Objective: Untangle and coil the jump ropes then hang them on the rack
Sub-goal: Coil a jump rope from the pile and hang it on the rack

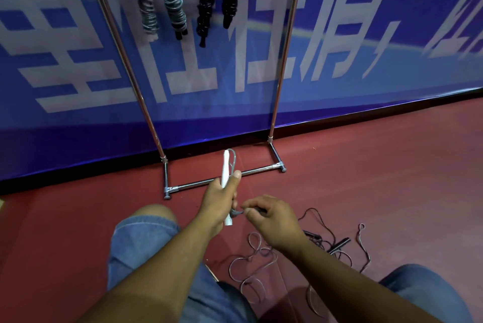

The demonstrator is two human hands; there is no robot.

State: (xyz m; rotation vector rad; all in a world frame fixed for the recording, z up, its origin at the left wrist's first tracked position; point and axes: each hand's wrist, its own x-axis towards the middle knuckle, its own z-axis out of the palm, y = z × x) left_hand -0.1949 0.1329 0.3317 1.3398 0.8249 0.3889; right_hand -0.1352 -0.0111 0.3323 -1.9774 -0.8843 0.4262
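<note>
White handles (226, 181) gripped upright in left hand (220, 198); right hand (271, 215) pinches grey rope (251, 252) just beside. Four coils (172, 8) hang on far rack (283, 42).

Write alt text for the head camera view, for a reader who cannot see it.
A person's left hand grips a white handle upright while the right hand pinches the grey rope at its lower end. More of it and a black rope lie loose on the red floor; four coiled ropes hang on the metal rack behind.
</note>
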